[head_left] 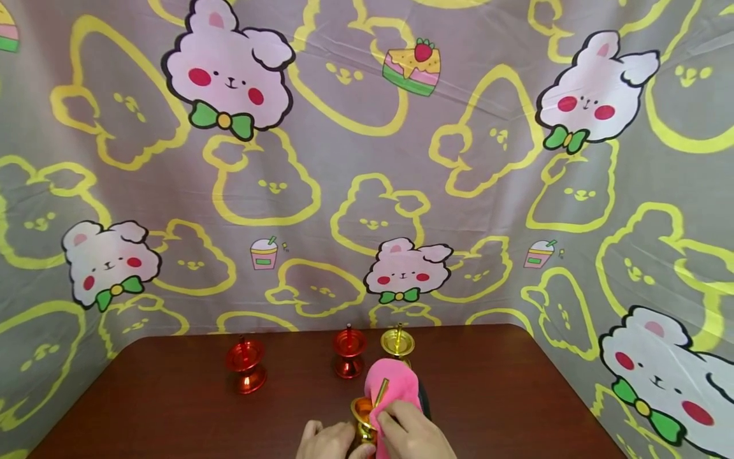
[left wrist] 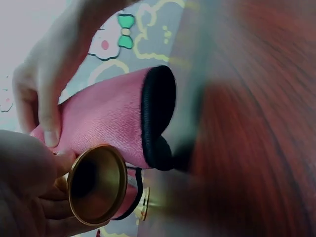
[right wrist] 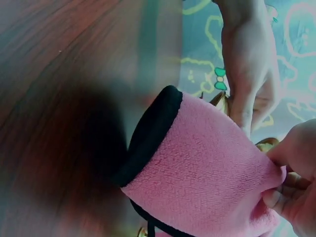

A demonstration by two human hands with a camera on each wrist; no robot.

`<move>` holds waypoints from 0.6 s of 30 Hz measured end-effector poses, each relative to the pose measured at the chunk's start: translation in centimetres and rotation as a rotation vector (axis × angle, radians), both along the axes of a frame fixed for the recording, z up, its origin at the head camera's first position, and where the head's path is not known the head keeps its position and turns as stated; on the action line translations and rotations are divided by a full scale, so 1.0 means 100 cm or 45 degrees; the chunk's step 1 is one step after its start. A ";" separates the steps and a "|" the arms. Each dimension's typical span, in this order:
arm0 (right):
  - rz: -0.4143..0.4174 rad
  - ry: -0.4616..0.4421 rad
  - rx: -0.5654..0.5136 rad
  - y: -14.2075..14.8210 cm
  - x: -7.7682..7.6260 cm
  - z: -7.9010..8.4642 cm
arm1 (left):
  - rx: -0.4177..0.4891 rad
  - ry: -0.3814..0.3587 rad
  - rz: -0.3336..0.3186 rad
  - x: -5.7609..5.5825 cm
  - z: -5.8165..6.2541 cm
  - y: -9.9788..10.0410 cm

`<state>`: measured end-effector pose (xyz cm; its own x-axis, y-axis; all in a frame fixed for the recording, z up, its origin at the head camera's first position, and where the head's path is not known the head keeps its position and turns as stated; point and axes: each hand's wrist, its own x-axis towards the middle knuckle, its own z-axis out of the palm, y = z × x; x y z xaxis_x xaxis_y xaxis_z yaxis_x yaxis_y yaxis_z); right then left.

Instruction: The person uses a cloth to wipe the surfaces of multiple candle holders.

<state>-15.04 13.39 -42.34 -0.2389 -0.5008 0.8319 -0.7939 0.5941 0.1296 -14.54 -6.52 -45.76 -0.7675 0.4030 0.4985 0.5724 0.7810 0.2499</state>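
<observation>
A gold candle holder [head_left: 362, 411] with a flared cup stands out at the front of the head view. My left hand [head_left: 328, 440] grips it by the stem; its round hollow foot [left wrist: 101, 185] faces the left wrist camera. A pink cloth [head_left: 395, 377] with black edging lies against the holder's right side. My right hand [head_left: 415, 435] pinches this cloth between thumb and fingers, near the cup and its thin upright spike [head_left: 380, 392]. In the right wrist view the draped cloth [right wrist: 202, 168] covers most of the holder.
On the brown table [head_left: 287, 408] stand a red candle holder [head_left: 250, 377] at the left, another red holder [head_left: 348, 364] at the middle back, and a yellow-gold holder [head_left: 397, 343] just behind the cloth. A patterned curtain [head_left: 367, 153] hangs behind and at both sides.
</observation>
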 end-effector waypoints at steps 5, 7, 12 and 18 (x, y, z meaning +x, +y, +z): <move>0.004 -0.027 0.021 0.000 -0.004 -0.004 | 0.023 0.002 0.026 0.000 -0.004 0.002; 0.066 -0.064 0.017 0.004 -0.007 -0.005 | 0.114 -0.108 -0.020 0.000 -0.004 0.001; 0.258 -0.203 -0.061 0.016 -0.015 -0.003 | 0.502 -0.394 -0.243 -0.004 0.001 -0.003; 0.516 -0.210 -0.173 0.024 -0.017 0.007 | 0.988 -0.992 -0.608 -0.006 0.012 -0.017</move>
<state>-16.79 15.76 -41.60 -0.1815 -0.4700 0.8638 -0.9691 0.2345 -0.0761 -15.15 -8.19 -44.58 -0.8256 0.5267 0.2027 0.2494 0.0182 0.9682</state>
